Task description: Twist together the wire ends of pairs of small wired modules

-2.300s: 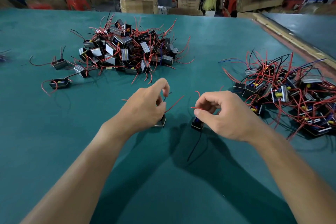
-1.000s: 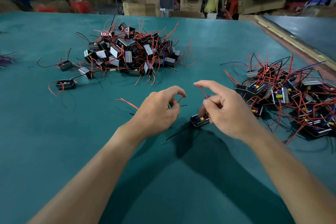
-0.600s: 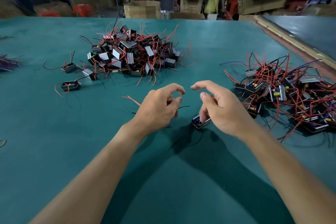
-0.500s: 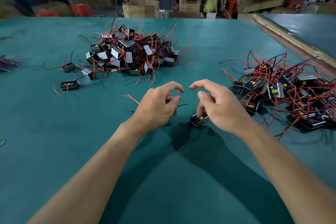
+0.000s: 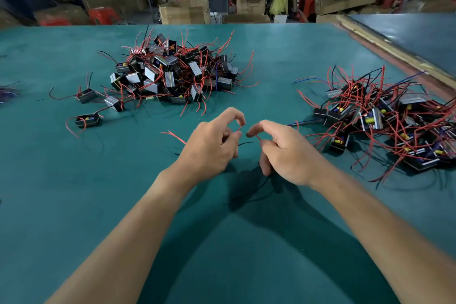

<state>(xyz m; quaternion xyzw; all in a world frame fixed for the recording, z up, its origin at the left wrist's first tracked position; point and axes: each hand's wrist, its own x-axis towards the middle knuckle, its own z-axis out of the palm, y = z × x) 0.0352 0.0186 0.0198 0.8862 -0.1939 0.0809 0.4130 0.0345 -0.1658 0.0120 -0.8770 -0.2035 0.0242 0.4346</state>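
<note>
Our left hand (image 5: 209, 148) pinches a thin red wire end (image 5: 239, 128) between thumb and curled forefinger. Just beside it, our right hand (image 5: 286, 153) pinches a second red wire (image 5: 257, 137).

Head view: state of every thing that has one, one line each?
left hand, pinches the left red wire end
right hand, pinches the right red wire end
both wire ends, near each other, no twist visible
far pile of modules, heaped, leads sticking out
right pile of modules, spread out, leads tangled
stray module, lying apart, left of the far pile
</note>
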